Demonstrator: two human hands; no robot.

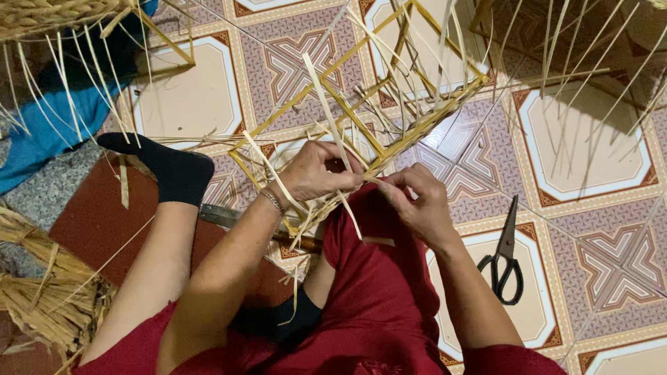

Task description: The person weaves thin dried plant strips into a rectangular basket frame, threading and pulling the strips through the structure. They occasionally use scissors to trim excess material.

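Tiles (590,146) in pink and cream spread under me, and on them leans the yellow bamboo frame (361,118), its near corner propped on my red-clad knee so the weave sits close to both hands. Black-handled scissors (506,260) lie on the floor just right of my right arm, within reach. My left hand (316,173) is closed on the pale strips (333,132) at that corner to steady them; my right hand (417,201) pinches a strip end beside it
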